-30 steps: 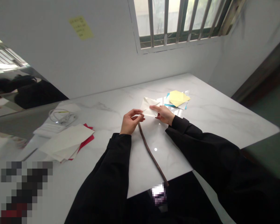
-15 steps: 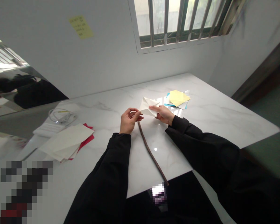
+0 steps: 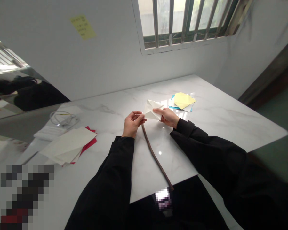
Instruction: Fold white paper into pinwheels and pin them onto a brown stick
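Observation:
Between my hands is a piece of folded white paper (image 3: 150, 107), held above the table, with creases and pointed corners showing. My right hand (image 3: 169, 117) grips its right side, thumb on top and fingers underneath. At the paper's lower left corner, the thumb and fingertips of my left hand (image 3: 132, 124) are pinched together on its tip. Below them a thin, slightly bent brown stick (image 3: 153, 153) runs down to the table's near edge. Its upper end is hidden behind my left fingers.
Yellow paper (image 3: 183, 100) lies over white and blue sheets beyond my right hand. On the left are cream sheets (image 3: 69, 143) over red paper (image 3: 90, 144), and a white cable (image 3: 63, 119). The marble-patterned table (image 3: 220, 111) meets a wall with a barred window.
Almost nothing differs. My left hand has shifted very slightly left at the paper's corner, while my right hand keeps its grip.

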Demonstrator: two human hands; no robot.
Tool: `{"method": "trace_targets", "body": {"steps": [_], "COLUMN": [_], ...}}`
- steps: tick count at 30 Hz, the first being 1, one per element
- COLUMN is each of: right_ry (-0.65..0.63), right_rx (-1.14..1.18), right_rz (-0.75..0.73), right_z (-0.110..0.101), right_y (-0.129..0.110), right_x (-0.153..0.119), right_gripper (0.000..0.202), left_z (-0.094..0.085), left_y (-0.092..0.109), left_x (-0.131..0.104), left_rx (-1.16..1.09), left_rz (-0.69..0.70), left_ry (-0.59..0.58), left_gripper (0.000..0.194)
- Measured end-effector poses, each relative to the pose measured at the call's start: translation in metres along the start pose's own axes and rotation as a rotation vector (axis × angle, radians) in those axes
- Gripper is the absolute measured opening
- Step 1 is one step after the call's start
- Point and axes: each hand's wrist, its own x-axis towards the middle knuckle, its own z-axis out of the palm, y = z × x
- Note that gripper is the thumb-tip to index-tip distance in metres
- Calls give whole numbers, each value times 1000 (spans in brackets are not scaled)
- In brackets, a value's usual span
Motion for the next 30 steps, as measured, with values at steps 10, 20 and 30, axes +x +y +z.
{"method": "trace_targets", "body": {"steps": [10,20,30], "right_ry": [-15,-4,-1], "right_rx": [94,118,95], "right_rz": [38,38,38], "right_z": [2,1,1], "right_y": [1,5,4], "right_x": [0,3,1], "right_gripper": [29,22,19], "left_z": [0,-4,-5], "left_y": [3,3,5], "left_x": [-2,0,-1], "left_rx": [-38,-2,4], "left_rz": [-118,-141,-139], "left_ry": [20,-5,-29], "left_gripper": [47,49,52]}}
